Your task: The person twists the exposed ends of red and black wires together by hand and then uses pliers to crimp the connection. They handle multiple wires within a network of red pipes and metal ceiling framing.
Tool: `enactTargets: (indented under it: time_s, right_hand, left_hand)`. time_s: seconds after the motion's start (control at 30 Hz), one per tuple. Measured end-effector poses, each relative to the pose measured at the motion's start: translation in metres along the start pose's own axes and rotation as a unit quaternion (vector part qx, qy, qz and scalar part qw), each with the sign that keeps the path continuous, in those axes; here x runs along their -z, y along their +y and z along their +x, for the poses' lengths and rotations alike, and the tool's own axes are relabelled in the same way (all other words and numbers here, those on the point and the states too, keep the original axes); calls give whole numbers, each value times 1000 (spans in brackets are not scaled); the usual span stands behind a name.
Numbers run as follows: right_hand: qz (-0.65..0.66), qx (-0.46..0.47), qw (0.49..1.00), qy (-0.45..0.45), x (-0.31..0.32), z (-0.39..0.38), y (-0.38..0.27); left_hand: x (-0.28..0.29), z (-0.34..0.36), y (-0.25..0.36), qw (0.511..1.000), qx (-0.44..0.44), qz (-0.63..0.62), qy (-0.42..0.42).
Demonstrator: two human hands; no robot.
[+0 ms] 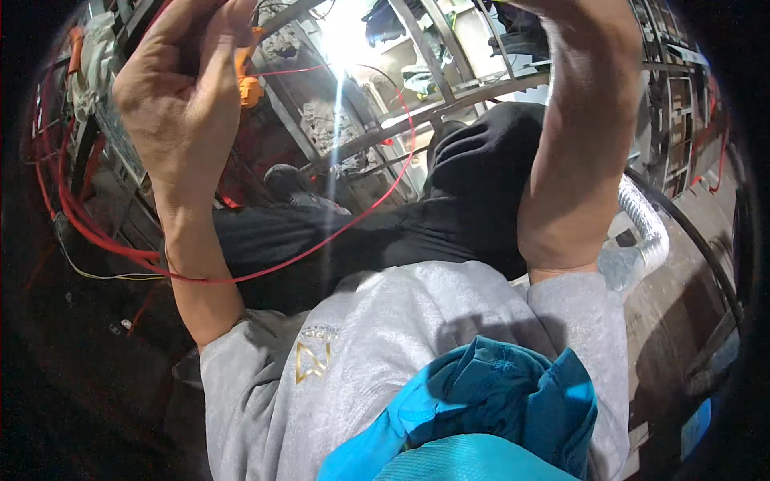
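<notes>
My left hand [178, 88] is raised at the upper left, its fingers curled and thumb drawn in. The fingertips run past the top edge, so what they grip is hidden. Just right of its thumb shows an orange tool-like part [251, 91]; whether the hand holds it I cannot tell. A thin red wire [353, 218] loops from beside my left forearm across my lap, then back toward that orange part. My right hand [545, 6] reaches up at the top right; little more than its wrist end is in view, and its fingers are cut off.
Metal frame bars [449, 106] cross in front of my legs, with a bright light [345, 48] glaring between them. Thicker red cables [76, 212] hang at the left. A silver flexible duct [646, 220] and a black hose [702, 248] run at the right. Blue cloth [497, 385] hangs close below.
</notes>
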State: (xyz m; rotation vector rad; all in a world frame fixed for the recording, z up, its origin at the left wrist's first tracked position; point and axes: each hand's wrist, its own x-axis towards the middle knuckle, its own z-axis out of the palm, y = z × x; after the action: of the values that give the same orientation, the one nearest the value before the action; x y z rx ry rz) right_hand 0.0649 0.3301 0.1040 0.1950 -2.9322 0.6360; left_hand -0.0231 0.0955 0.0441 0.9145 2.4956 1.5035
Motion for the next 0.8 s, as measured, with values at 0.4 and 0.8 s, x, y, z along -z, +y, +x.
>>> enactTargets:
  time_s: [0.4,0.8]
  right_hand:
    - [169,59,972,-151,7,19,-37]
    - [243,-32,968,-52,13,21,-53]
  left_hand:
    - [20,-14,26,993,-87,24,-77]
    - [15,-1,7,986,-4,-119,117]
